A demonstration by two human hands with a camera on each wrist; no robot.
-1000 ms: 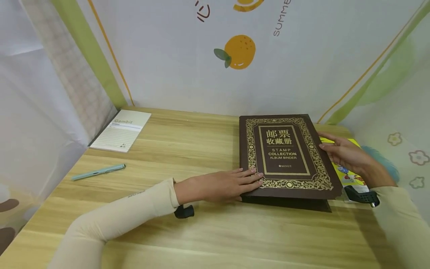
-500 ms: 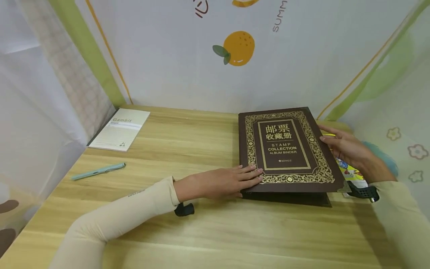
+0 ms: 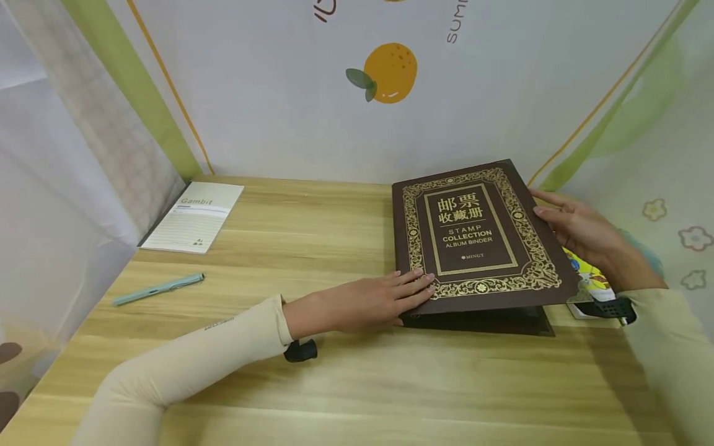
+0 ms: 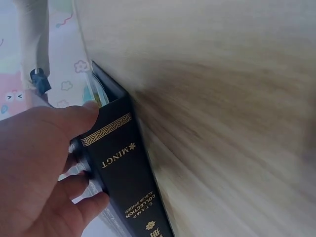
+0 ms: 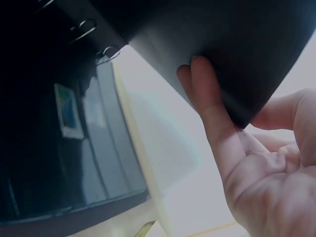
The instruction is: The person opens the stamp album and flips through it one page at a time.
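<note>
At three o'clock on the bench [image 3: 346, 384], the stamp album [image 3: 474, 235] looks stiff and heavy; left hand [image 3: 368, 300] presses flat at its spine corner, right hand [image 3: 574, 229] pinches the raised cover's edge.

Wooden table [image 3: 346, 384]: stamp album [image 3: 474, 238], notepad [image 3: 192, 217], teal pen [image 3: 158, 289], colourful booklet [image 3: 591, 282].

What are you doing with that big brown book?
A person is opening a brown stamp album on a wooden table. The right hand grips the free edge of the front cover, which is raised and tilted. The left hand rests flat at the spine side. A notepad and a pen lie off to the left.
</note>
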